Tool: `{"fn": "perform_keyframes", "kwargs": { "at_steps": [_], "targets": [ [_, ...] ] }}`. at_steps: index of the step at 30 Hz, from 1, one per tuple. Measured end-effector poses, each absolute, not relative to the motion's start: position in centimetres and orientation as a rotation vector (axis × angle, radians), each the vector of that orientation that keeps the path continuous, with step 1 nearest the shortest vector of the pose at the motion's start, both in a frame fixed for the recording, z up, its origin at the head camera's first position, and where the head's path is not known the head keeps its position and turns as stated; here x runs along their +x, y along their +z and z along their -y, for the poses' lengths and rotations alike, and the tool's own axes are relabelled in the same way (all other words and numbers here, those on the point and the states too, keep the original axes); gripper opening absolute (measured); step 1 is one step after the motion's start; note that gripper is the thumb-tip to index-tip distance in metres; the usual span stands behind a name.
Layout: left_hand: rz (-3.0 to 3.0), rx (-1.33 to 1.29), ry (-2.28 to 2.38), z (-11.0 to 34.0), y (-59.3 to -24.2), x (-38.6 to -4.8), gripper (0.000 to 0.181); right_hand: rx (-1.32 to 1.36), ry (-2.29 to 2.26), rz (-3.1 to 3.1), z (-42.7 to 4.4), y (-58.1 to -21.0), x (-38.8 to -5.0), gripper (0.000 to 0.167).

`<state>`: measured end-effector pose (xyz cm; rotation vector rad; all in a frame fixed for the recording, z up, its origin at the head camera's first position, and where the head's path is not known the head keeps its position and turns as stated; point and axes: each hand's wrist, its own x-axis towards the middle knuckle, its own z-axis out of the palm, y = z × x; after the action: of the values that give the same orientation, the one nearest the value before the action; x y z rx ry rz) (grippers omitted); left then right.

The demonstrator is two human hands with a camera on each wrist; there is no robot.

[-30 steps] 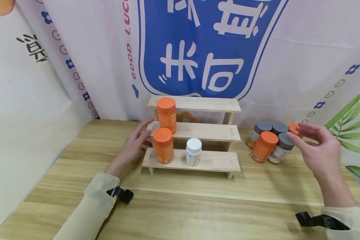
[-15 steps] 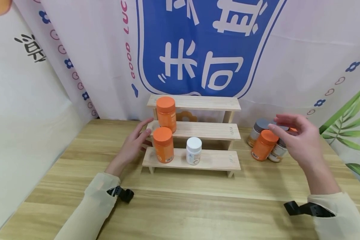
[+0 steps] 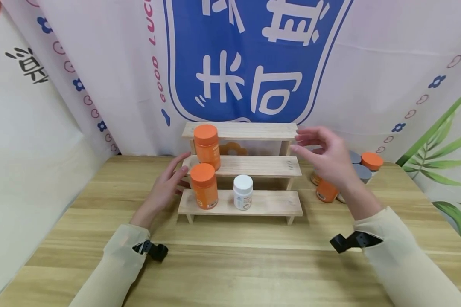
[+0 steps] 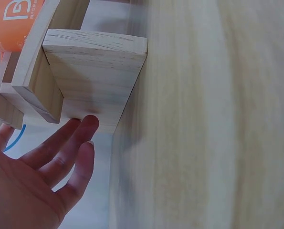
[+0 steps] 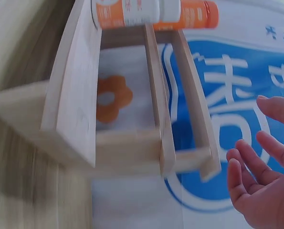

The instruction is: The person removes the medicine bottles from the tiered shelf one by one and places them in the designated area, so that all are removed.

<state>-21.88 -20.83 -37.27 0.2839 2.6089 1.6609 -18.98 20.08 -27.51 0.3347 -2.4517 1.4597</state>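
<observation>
A three-step wooden display rack (image 3: 272, 204) stands on the table. On its left side are two orange bottles, one (image 3: 204, 187) on the lowest step and one (image 3: 208, 149) on the middle step. A small white bottle (image 3: 243, 194) stands upright on the lowest step. My left hand (image 3: 165, 185) is at the rack's left end; in the left wrist view its fingertips (image 4: 89, 123) reach the wooden side panel, whether touching I cannot tell. Beside the top step's right end is my right hand (image 3: 326, 157), its fingers loosely bent around nothing.
Several more bottles, with grey lids (image 3: 362, 172) and orange lids (image 3: 372, 160), stand grouped on the table to the right, partly hidden behind my right hand and wrist. A printed cloth (image 3: 130, 76) hangs just behind the rack.
My right hand has moved left from above the grouped bottles to the rack's upper right end. The left hand has stayed at the rack, and the head view has shifted slightly.
</observation>
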Motion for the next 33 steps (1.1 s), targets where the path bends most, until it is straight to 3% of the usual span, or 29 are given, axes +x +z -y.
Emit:
{"fn": "perform_keyframes", "kwargs": {
  "at_steps": [17,33],
  "targets": [
    [-2.597,0.294,1.671,21.0,-37.2,-21.6,0.056,0.528,1.601,2.49,-13.7,-26.4,-21.5,0.054],
    [-2.622,0.294,1.66,20.8,-37.4,-21.9,0.056,0.658,1.736,2.581,-8.6,-25.3,-22.2,0.069]
  ]
}}
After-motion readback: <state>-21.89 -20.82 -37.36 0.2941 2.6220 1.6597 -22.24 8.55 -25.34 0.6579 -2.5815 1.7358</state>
